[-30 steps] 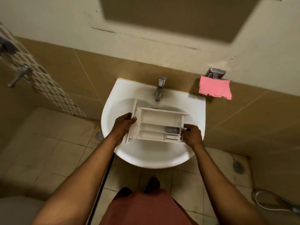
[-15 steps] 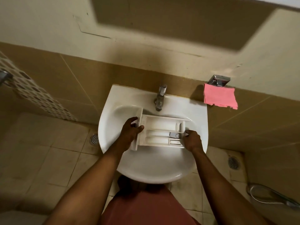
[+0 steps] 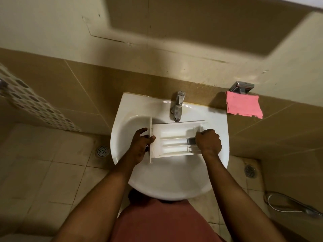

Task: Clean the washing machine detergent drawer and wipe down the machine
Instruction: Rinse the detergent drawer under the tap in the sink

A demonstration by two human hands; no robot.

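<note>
one white plastic drawer (image 3: 174, 139), rectangular with three long ribbed compartments, lies across one round glossy white sink (image 3: 167, 179) under one metal tap (image 3: 177, 109). the left hand (image 3: 141, 144) grips its flat front panel; the right hand (image 3: 208, 141) is curled closed over its right end. one pink cloth (image 3: 243, 106) hangs at far right.

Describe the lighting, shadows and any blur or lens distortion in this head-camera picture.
Head view: dim, warm light; a broad dark shadow falls across the upper wall; the white sink is the brightest area, with a small highlight beside the tap; wide-angle bending curves the tile lines; edges look soft, and the detergent drawer between left hand and right hand shows little detail.
</note>
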